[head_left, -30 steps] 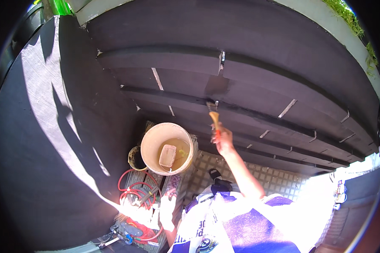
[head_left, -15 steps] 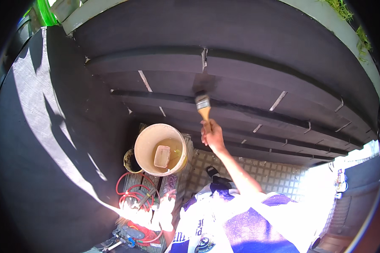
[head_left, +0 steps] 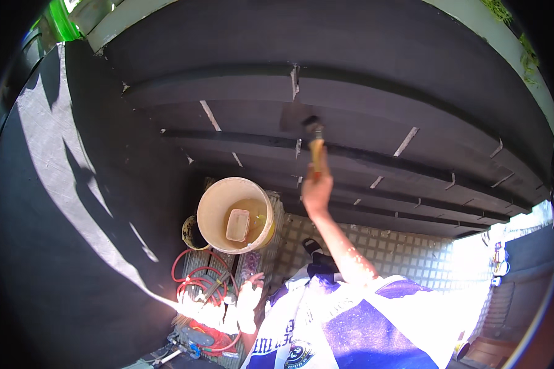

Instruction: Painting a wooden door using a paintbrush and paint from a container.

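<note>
My right hand grips the wooden handle of a flat paintbrush. Its dark bristles are up against the black-painted wall, beside a darker, wet-looking patch. Pale unpainted strips show on the wall, one just above that patch. Low on the left, my left hand hangs near a wooden bench, bleached by sunlight, its fingers loosely apart and holding nothing I can see. On the bench stands a large cream bucket with yellowish liquid and a small rectangular pale block or tub in it.
A small dark-stained pot stands left of the bucket. Coiled red hose and jumbled tools lie on the bench. A sunlit black panel rises at left. Tiled floor runs below the wall, with my sandalled foot on it.
My right hand has moved the brush a little right and upward, baring a pale strip it had covered. The left hand has shifted only slightly.
</note>
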Motion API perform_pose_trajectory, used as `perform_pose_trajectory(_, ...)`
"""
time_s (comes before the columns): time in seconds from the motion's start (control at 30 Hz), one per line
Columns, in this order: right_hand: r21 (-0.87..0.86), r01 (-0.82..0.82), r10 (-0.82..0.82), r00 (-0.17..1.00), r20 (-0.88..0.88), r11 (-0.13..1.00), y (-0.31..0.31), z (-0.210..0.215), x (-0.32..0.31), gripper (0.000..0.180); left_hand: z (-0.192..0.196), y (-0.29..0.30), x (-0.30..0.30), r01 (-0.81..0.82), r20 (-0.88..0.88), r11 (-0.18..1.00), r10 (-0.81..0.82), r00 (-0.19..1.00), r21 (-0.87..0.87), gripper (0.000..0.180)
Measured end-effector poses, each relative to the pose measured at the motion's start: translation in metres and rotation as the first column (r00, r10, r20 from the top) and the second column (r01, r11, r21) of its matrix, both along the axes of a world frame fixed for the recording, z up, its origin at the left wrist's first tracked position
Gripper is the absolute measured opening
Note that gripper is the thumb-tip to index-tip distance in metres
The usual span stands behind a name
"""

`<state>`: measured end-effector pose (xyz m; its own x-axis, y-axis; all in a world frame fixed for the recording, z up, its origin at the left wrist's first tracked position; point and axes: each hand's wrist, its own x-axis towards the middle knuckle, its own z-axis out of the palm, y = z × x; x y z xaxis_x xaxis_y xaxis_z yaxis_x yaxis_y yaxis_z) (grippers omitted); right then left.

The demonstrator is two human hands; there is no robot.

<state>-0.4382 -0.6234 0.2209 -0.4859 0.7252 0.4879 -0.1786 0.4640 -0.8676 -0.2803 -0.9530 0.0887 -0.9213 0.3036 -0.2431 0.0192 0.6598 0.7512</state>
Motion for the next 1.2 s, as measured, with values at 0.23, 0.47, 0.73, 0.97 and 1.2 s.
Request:
perform_pose_trajectory(0.23,0.167,0.239,-0.25,0.967,0.046,0.957,0.008,0.021,0.012,0.077,-0.007,-0.009,0.01,-0.087,0.0,0.996,0.087,0.996,0.027,0.029)
perform_pose_trajectory(0.47,0.062,-0.372,0.355,0.917,0.184,0.926,-0.02,0.024,-0.011,0.062,0.012,0.008,-0.004,-0.005,0.027,0.999,0.006,1.0,-0.044,0.031)
perform_pose_trajectory(0.73,-0.234,0.171,-0.231,0.939,-0.256,0.957,-0.001,0.014,0.0,0.056,0.013,0.006,-0.007,-0.009,0.042,0.998,0.006,0.999,0.055,0.033)
perform_pose_trajectory(0.97,-0.263,-0.588,0.64,0.739,0.211,0.765,-0.006,0.03,-0.014,0.058,0.007,0.006,-0.008,0.009,0.074,1.0,-0.011,0.997,0.029,0.033)
perform_pose_trajectory(1.2,-0.44,-0.073,-0.058,0.959,-0.277,0.895,0.014,0.051,0.012,0.058,-0.001,0.008,0.0,-0.012,0.105,0.988,-0.004,0.994,0.153,0.033)
